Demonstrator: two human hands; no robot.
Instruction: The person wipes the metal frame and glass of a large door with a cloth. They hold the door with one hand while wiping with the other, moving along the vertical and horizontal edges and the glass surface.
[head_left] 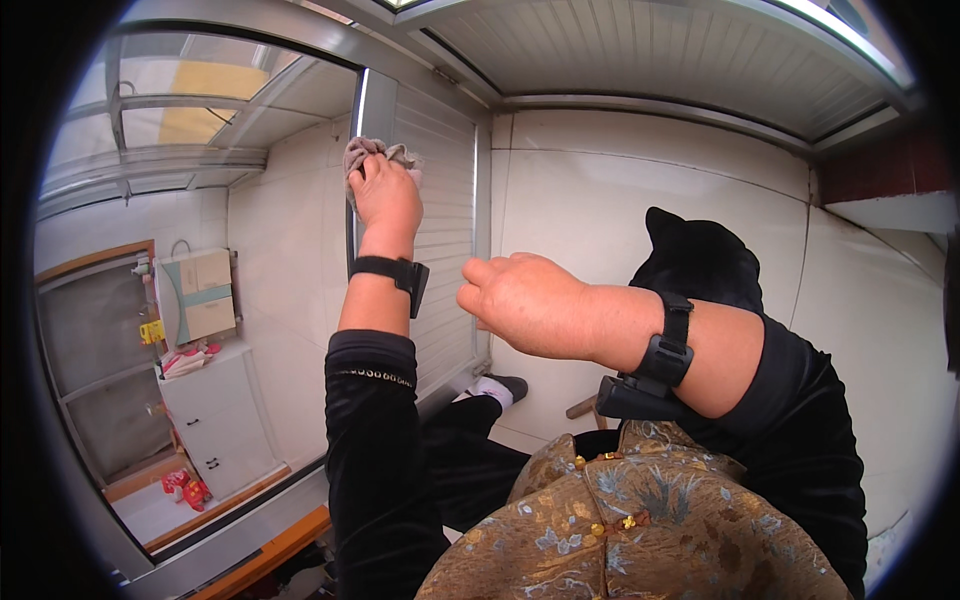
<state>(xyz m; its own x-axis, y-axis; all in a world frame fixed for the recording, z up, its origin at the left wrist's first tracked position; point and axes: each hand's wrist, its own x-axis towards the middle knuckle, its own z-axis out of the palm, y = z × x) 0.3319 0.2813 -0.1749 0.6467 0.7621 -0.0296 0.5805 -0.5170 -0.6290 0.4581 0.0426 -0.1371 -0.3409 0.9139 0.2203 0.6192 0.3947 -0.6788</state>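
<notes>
My left hand (388, 200) is closed on a crumpled greyish-pink cloth (366, 152). The cloth presses against the upright metal edge (372, 108) between a large framed pane and a white slatted panel (436, 140). My right hand (525, 300) hovers in front of that panel, well apart from the left one. Its fingers are curled in, and no object shows in them. The palm side faces away from view. Black straps with small dark devices circle both my wrists.
Through or in the framed pane (290, 230) at left appear a white cabinet (215, 420), a box (195, 295) and red packets (186, 488). Pale floor tiles (570, 180) lie ahead. A wooden leg (580, 408) stands near my foot (508, 386). Another slatted panel (640, 50) is at the top.
</notes>
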